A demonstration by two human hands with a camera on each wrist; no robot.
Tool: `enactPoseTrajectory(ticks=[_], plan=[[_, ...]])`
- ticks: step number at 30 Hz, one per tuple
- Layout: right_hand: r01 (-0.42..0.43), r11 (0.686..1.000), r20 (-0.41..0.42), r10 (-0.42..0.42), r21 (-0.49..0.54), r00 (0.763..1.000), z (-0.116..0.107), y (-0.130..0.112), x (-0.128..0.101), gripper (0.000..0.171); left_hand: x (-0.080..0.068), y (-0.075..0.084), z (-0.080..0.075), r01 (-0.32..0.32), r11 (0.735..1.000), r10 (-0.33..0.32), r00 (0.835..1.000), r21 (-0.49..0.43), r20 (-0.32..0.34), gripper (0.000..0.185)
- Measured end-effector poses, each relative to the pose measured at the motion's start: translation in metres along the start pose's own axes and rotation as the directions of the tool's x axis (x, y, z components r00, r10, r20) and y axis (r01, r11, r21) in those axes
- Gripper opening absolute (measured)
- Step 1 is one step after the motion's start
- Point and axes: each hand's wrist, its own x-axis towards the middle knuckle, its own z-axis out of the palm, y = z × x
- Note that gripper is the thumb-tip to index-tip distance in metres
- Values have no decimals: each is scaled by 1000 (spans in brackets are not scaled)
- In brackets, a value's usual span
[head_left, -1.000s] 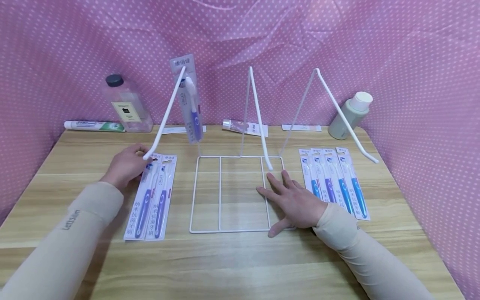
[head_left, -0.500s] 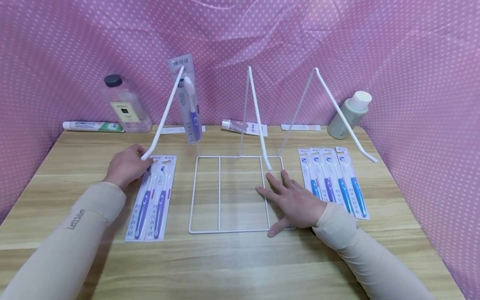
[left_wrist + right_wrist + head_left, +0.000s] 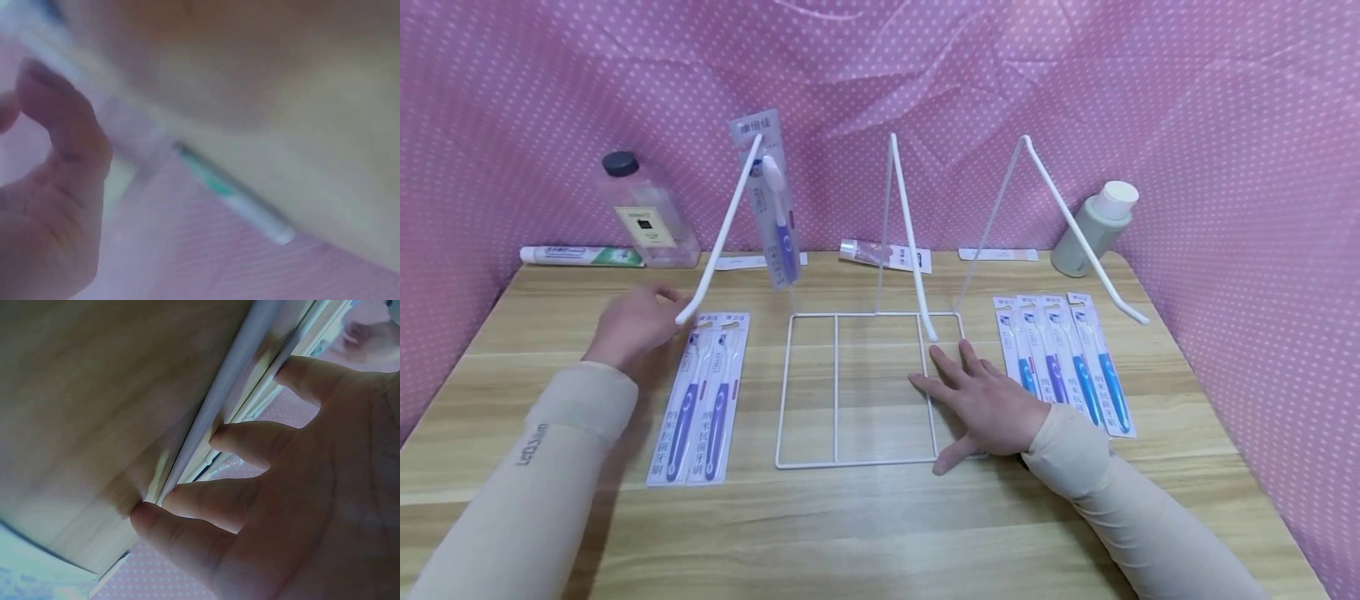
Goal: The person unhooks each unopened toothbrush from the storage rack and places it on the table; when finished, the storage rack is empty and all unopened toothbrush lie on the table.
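My left hand [image 3: 636, 323] is blurred at the upper left of two packaged purple toothbrushes [image 3: 718, 408] lying side by side on the table. In the left wrist view its thumb [image 3: 69, 125] is bent, with nothing visible in its grasp. A white wire display rack [image 3: 837, 392] stands in the middle, with three hooks rising from it. From its left hook hangs another packaged toothbrush [image 3: 782, 225]. My right hand [image 3: 988, 408] rests with spread fingers across the right side of the rack's base; its fingertips [image 3: 181, 497] lie along the wire in the right wrist view.
Several packaged toothbrushes [image 3: 1078, 358], blue and purple, lie at the right. Along the back are a green-and-white toothpaste tube [image 3: 583, 256], a pink bottle [image 3: 655, 221], a smaller tube [image 3: 887, 255], flat white strips [image 3: 997, 254] and a grey-green bottle [image 3: 1090, 237]. The hooks jut forward over the table [image 3: 880, 533].
My left hand was at the top of the left toothbrush package and has moved slightly left, off it. The right hand stays on the rack's base. The head view has shifted slightly.
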Motion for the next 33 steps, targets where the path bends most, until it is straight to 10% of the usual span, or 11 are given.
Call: enactPoseTrajectory(ticks=[4, 6, 8, 12, 14, 24, 28, 33], plan=[[-4, 1000, 2, 4, -9, 1000, 0, 0, 0, 121, -10, 35, -18, -119, 975, 85, 980, -190, -178, 59], [-3, 1000, 1, 3, -10, 1000, 1, 0, 0, 121, -18, 60, -25, -232, 893, 122, 950, -386, -289, 42], [-5, 1000, 2, 5, -3, 1000, 1, 0, 0, 122, -26, 86, -30, -398, 734, 167, 891, -550, -422, 21], [-9, 1000, 5, 9, 1, 1000, 1, 0, 0, 122, -41, 127, -33, -677, 320, 282, 736, -663, -615, 14], [-6, 1000, 1, 6, 0, 1000, 1, 0, 0, 122, -45, 141, -31, -735, 201, 326, 673, -647, -664, 16], [1, 1000, 6, -1, -7, 1000, 1, -2, 3, 120, -49, 166, -25, -724, 114, 337, 672, -680, -659, 25], [1, 1000, 3, 0, -19, 1000, 0, -2, 3, 121, -51, 167, -26, -732, 137, 341, 668, -668, -662, 24], [-5, 1000, 6, 5, -20, 1000, 0, -1, 2, 122, -57, 167, -28, -691, 154, 346, 707, -706, -616, 25]])
